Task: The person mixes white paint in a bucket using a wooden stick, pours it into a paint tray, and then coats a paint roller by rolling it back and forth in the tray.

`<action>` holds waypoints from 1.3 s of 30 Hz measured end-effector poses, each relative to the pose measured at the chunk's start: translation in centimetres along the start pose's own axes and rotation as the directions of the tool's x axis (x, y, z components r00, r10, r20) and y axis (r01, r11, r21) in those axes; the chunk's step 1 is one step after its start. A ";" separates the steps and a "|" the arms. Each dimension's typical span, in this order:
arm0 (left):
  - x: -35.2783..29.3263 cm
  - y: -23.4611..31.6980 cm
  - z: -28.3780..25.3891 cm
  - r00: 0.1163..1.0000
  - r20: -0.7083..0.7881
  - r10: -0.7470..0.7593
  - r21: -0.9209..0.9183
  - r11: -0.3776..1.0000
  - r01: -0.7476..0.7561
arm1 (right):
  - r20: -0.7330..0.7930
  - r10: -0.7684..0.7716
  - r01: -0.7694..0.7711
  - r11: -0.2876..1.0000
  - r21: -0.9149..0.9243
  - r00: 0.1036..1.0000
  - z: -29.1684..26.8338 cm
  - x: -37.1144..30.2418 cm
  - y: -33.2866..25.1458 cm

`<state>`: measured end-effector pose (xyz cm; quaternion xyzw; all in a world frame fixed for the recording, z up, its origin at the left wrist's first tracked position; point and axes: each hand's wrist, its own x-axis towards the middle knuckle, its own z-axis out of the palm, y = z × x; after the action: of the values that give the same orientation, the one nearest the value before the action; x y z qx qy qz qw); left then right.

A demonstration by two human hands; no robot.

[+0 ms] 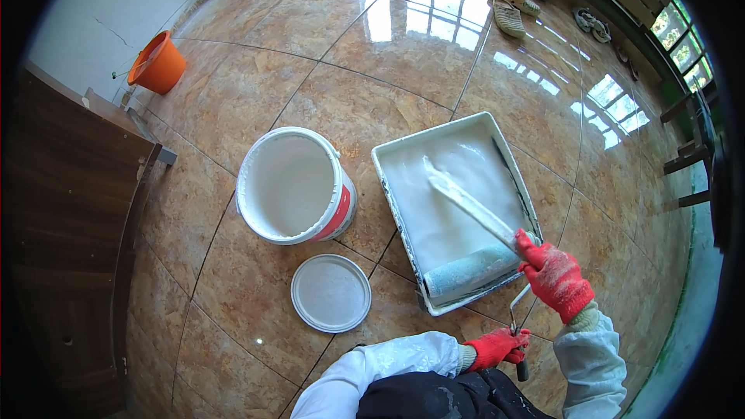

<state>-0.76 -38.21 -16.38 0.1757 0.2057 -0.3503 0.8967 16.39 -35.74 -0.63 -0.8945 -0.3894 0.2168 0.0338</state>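
Note:
In a red glove, my right hand (556,278) grips a paint-coated white stick (475,206). The stick's far end reaches into the white paint (434,225) in a rectangular paint tray (386,178). My left hand (497,348), also red-gloved, is closed around the handle of a paint roller (469,271). The roller's pale blue, paint-wet sleeve lies across the near end of the tray. Left of the tray stands an uncovered white paint bucket (341,213), with pale paint inside and on its walls. Its round lid (331,293) rests on the floor just nearer to me.
Glossy brown tiles (256,295) cover the floor. An orange bucket (159,64) stands by the far left wall, behind a dark wooden cabinet (70,248). Clogs (509,19) and several other shoes lie along the far right edge. Dark wooden furniture (691,157) is at the right.

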 end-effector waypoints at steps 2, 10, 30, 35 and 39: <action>0.3 -0.3 -0.3 1.000 0.002 -0.001 -0.022 1.000 0.001 | 0.011 -0.011 0.011 1.000 -0.012 1.000 -0.1 -0.9 -0.4; 0.2 -0.1 -0.4 1.000 -0.015 0.014 0.024 1.000 -0.014 | 0.004 0.081 -0.081 0.996 -0.032 0.997 -1.8 -4.0 1.2; 0.8 0.2 -1.3 1.000 -0.026 0.010 0.048 0.999 -0.009 | -0.083 0.157 -0.159 0.987 -0.026 0.984 0.2 -0.5 2.2; 1.5 -0.3 -1.8 1.000 -0.024 0.000 0.073 0.997 0.001 | -0.043 0.040 -0.039 0.999 0.005 0.998 0.4 -1.4 0.1; 1.7 -0.7 -2.3 0.999 -0.016 0.039 0.059 0.998 -0.038 | -0.011 0.030 -0.030 1.000 0.005 0.999 -0.6 -3.1 -0.3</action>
<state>-0.68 -38.62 -19.33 0.2088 0.1996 -0.3374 0.8960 14.52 -37.67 1.16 -0.9014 -0.3751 0.2135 0.0349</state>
